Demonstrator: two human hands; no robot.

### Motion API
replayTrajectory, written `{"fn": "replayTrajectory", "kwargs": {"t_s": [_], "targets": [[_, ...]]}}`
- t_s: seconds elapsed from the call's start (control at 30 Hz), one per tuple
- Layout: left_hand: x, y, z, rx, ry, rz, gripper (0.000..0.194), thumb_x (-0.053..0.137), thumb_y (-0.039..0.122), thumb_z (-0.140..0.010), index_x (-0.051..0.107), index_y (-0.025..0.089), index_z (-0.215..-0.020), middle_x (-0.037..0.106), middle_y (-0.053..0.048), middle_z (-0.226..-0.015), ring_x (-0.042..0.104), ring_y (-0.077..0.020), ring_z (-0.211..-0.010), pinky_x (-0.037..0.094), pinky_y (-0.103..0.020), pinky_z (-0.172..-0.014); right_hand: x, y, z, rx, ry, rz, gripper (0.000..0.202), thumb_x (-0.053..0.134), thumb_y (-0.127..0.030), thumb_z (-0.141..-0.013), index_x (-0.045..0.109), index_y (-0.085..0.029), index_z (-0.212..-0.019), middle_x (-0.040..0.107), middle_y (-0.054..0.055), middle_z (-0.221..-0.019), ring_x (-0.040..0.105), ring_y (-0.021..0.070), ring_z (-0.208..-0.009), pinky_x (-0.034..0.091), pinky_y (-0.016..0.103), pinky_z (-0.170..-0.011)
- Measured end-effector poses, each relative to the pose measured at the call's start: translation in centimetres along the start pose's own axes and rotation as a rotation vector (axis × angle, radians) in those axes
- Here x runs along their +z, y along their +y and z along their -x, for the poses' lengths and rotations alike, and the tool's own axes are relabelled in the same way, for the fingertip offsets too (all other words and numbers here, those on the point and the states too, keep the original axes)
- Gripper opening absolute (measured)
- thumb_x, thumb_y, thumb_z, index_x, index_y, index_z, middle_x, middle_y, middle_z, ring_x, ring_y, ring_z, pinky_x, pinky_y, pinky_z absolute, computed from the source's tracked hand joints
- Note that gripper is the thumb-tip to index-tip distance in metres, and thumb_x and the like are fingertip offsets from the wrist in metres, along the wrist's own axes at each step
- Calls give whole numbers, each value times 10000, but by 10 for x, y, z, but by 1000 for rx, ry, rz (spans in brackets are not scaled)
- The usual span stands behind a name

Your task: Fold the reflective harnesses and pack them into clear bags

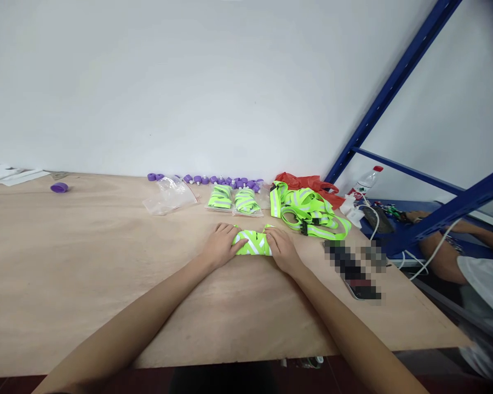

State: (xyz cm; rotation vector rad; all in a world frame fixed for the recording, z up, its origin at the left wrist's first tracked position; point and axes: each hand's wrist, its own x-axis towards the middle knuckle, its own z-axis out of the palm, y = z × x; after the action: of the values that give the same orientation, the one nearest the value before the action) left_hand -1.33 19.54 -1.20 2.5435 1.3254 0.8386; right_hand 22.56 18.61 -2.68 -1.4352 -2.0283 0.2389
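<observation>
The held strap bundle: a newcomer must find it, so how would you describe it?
On the wooden table, in front of two bagged bundles, find the left hand and right hand. Between them is the strap bundle, neon green with pale stripes. Unlike the bagged bundles, it shows no bag; unlike the strap pile, it's compact.

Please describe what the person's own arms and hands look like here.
The left hand and right hand are ungloved, with no jewellery visible. The left forearm and right forearm are uncovered along most of their visible length; any sleeves at the bottom edge are hard to tell.
</observation>
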Motion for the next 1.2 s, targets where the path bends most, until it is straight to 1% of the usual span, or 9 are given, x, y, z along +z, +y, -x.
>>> {"fn": "replayTrajectory", "kwargs": {"t_s": [0.07,0.23,0.3,0.5,0.67,0.87,0.97,1.07,1.2], "targets": [[1,-1,0,-16,-13,-10,376,447,503,-996,654,208,-1103,675,-103,-1135,574,-281,-1101,419,-468,-1012,1,1,-1,9,-12,20,403,311,-373,-1004,677,-215,-1062,657,115,-1282,551,277,-1246,379,474,-1059],[4,-2,3,-49,17,-13,385,456,529,-981,632,206,-1094,527,-132,-1424,471,-311,-1301,369,-516,-1086,4,7,-1,25,-34,68,412,352,-399,-995,726,-228,-1031,559,114,-1434,479,301,-1346,355,520,-1094],[4,-1,4,-70,8,-5,384,457,538,-977,621,206,-1076,495,-138,-1462,434,-324,-1342,347,-538,-1096,5,10,-2,37,-33,66,403,379,-403,-989,740,-229,-1030,555,115,-1443,466,311,-1362,351,531,-1103],[0,2,2,-106,-64,52,343,437,522,-990,614,247,-1096,645,-78,-1192,530,-285,-1218,361,-500,-1063,4,13,-3,42,-77,4,394,414,-415,-983,755,-255,-1100,563,99,-1444,508,304,-1342,367,511,-1115],[-2,3,2,-117,-79,63,342,457,504,-989,626,244,-1134,654,-70,-1183,536,-288,-1210,341,-490,-1071,-1,10,-4,42,-86,-9,375,441,-391,-974,764,-267,-1118,562,96,-1445,505,305,-1348,365,503,-1123],[-1,1,2,-111,-72,82,364,472,511,-982,650,231,-1131,656,-85,-1107,573,-281,-1108,391,-464,-1025,-1,10,-3,50,-82,-19,345,473,-389,-965,779,-273,-1074,577,88,-1428,525,296,-1326,400,482,-1097],[1,-1,2,-98,-55,106,357,506,502,-968,661,223,-1128,637,-93,-1082,576,-282,-1077,424,-455,-1000,-1,11,-3,23,-36,-26,319,505,-389,-950,793,-273,-1020,632,88,-1349,573,292,-1257,432,465,-1064],[1,-1,2,-86,-32,132,329,532,482,-960,664,226,-1117,628,-88,-1068,576,-275,-1051,453,-438,-970,1,10,-2,-47,61,-39,275,550,-373,-928,801,-266,-965,676,100,-1238,612,284,-1160,456,460,-1024],[0,-1,2,-80,-41,119,306,554,456,-956,657,218,-1118,621,-84,-1075,570,-274,-1048,469,-422,-942,3,7,-2,-129,157,-107,243,574,-360,-913,788,-256,-963,685,99,-1108,638,260,-1044,496,430,-948]]}}
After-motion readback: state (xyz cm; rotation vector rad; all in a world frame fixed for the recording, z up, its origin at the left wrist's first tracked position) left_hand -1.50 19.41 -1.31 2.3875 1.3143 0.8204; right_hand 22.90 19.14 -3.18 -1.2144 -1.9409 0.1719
